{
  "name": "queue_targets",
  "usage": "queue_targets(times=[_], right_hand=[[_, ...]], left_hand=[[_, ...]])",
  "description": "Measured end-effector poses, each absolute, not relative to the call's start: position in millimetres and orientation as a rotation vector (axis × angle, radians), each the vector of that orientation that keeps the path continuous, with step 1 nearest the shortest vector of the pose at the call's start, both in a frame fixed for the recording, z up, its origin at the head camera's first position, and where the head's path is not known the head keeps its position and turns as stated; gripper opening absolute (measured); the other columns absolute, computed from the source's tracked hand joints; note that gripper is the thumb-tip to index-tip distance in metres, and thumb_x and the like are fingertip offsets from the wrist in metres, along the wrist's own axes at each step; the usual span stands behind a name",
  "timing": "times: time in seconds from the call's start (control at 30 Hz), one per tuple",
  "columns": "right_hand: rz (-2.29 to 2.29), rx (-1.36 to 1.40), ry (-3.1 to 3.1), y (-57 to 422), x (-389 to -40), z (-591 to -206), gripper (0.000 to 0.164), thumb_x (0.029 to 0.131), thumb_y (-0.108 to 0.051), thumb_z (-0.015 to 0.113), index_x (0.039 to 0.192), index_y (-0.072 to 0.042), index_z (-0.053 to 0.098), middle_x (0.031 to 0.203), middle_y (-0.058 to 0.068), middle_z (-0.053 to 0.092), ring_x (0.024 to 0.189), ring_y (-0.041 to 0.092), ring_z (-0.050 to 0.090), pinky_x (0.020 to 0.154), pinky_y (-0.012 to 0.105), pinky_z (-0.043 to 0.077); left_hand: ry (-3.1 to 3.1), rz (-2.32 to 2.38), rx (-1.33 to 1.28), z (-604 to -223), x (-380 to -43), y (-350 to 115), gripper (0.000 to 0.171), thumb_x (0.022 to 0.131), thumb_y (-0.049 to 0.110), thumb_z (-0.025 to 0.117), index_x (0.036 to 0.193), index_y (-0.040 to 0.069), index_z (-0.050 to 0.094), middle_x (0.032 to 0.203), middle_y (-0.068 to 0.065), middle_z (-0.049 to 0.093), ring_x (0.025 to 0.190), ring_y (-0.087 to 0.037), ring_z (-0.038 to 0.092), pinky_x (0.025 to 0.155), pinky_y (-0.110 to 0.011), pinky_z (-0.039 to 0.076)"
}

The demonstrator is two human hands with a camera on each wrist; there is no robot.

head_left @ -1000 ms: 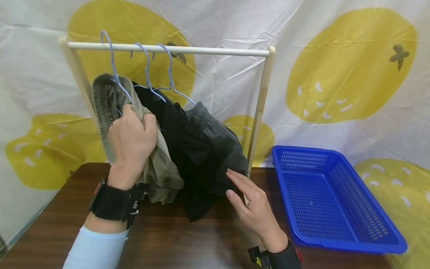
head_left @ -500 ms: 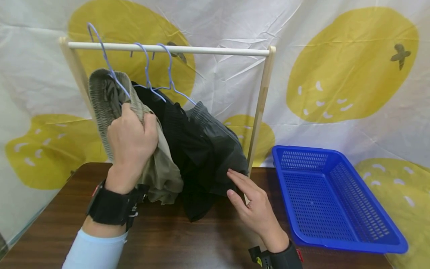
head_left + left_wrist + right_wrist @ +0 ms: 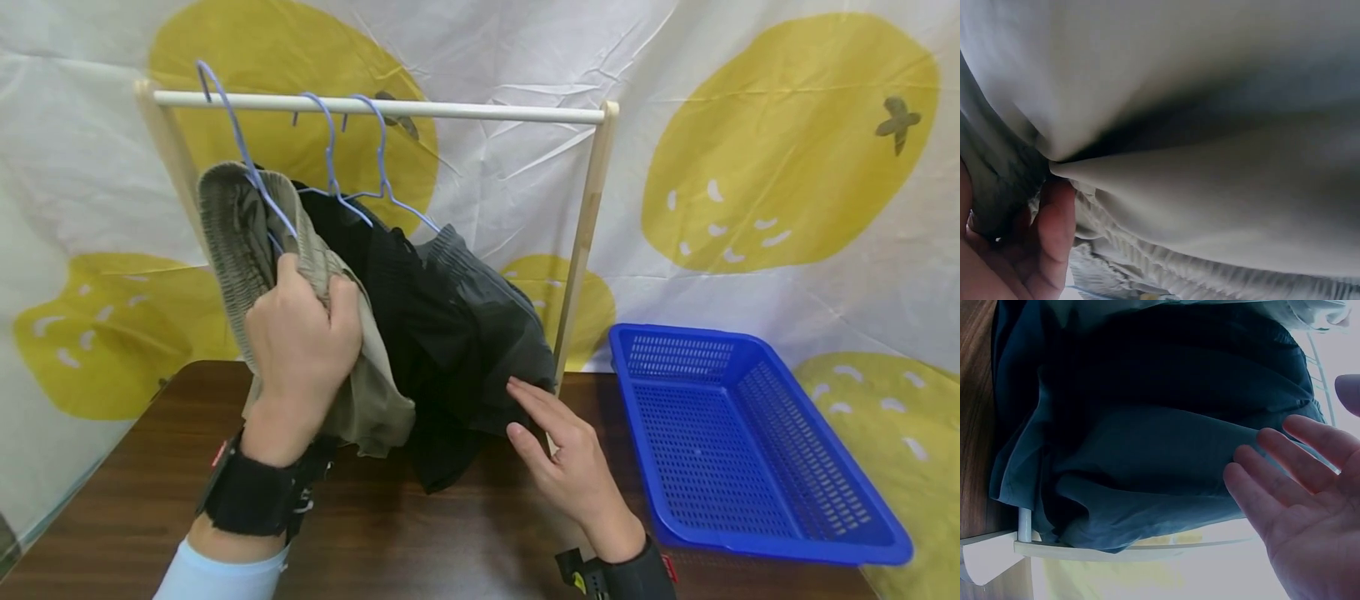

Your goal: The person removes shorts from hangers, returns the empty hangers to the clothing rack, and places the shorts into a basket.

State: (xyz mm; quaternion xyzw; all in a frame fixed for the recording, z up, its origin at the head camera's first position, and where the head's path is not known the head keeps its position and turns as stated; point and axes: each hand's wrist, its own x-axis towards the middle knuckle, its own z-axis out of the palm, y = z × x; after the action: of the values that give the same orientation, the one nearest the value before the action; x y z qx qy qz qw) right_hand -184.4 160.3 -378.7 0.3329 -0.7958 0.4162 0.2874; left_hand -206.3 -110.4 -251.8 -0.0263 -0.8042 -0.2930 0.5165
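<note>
Khaki shorts [image 3: 367, 392] with a gathered elastic waistband hang on a lilac wire hanger [image 3: 238, 137] at the left end of the rack. My left hand [image 3: 303, 342] grips them just below the waistband, fingers curled into the cloth; in the left wrist view the pinched fabric [image 3: 1210, 206] fills most of the picture. The hanger's hook overlaps the white rod [image 3: 465, 111]. My right hand [image 3: 566, 458] is held with fingers extended beside the lower edge of dark grey shorts [image 3: 495, 333]. Between the two garments hang black shorts [image 3: 420, 333]. In the right wrist view, straight fingers [image 3: 1272, 478] overlap the grey cloth.
Two more lilac hangers [image 3: 382, 150] hold the black and grey garments mid-rod. The rack's wooden right post [image 3: 581, 242] stands behind my right hand. A blue perforated basket [image 3: 750, 546] sits at the right on the dark wooden table [image 3: 420, 550]. A lemon-print curtain hangs behind.
My left hand raised the khaki shorts and hanger, the hook shifting left and above the rod, then lowered them slightly at the left. The right hand has stayed in place.
</note>
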Motion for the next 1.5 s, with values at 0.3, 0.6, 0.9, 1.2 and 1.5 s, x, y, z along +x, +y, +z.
queue_targets(times=[0.3, 0.6, 0.9, 1.2, 1.5], right_hand=[[1.132, 0.896, -2.121, 160.5, -183.8, -380.8, 0.041, 0.097, -0.005, 0.067, 0.138, 0.001, 0.064, 0.141, 0.015, 0.064, 0.131, 0.029, 0.061, 0.112, 0.024, 0.042], [1.140, 0.906, -2.081, 160.3, -185.3, -380.9, 0.039, 0.095, 0.000, 0.067, 0.134, 0.002, 0.066, 0.136, 0.016, 0.067, 0.126, 0.030, 0.064, 0.110, 0.024, 0.044], [1.173, 0.907, -2.073, 159.7, -186.7, -380.7, 0.038, 0.095, 0.001, 0.067, 0.132, 0.002, 0.067, 0.133, 0.015, 0.069, 0.124, 0.029, 0.065, 0.109, 0.024, 0.045], [1.218, 0.935, -2.034, 160.8, -190.5, -383.4, 0.037, 0.093, 0.004, 0.068, 0.130, 0.000, 0.069, 0.128, 0.014, 0.070, 0.121, 0.027, 0.066, 0.107, 0.023, 0.047], [1.231, 0.931, -2.030, 163.4, -189.8, -381.5, 0.037, 0.092, 0.003, 0.069, 0.129, 0.001, 0.070, 0.128, 0.014, 0.071, 0.120, 0.027, 0.067, 0.105, 0.023, 0.048]], left_hand=[[-1.864, -0.773, -0.113, -275.3, -204.7, -102.0, 0.029, 0.092, 0.024, 0.045, 0.076, 0.000, 0.047, 0.052, -0.002, 0.029, 0.038, -0.019, 0.022, 0.038, -0.035, 0.018], [-1.839, -0.789, -0.136, -294.6, -198.8, -95.3, 0.031, 0.095, 0.023, 0.046, 0.078, -0.003, 0.047, 0.052, -0.006, 0.034, 0.037, -0.020, 0.029, 0.036, -0.033, 0.024], [-1.754, -0.826, -0.116, -313.9, -196.3, -84.2, 0.033, 0.095, 0.023, 0.047, 0.077, -0.004, 0.048, 0.053, -0.002, 0.030, 0.037, -0.019, 0.029, 0.036, -0.032, 0.025], [-1.716, -0.838, -0.116, -330.2, -195.3, -69.3, 0.032, 0.095, 0.023, 0.050, 0.076, -0.002, 0.047, 0.054, -0.002, 0.032, 0.037, -0.018, 0.030, 0.036, -0.031, 0.025], [-1.716, -0.816, -0.125, -342.9, -191.5, -53.0, 0.030, 0.093, 0.024, 0.054, 0.080, -0.002, 0.049, 0.053, -0.007, 0.038, 0.037, -0.022, 0.038, 0.036, -0.034, 0.030]])
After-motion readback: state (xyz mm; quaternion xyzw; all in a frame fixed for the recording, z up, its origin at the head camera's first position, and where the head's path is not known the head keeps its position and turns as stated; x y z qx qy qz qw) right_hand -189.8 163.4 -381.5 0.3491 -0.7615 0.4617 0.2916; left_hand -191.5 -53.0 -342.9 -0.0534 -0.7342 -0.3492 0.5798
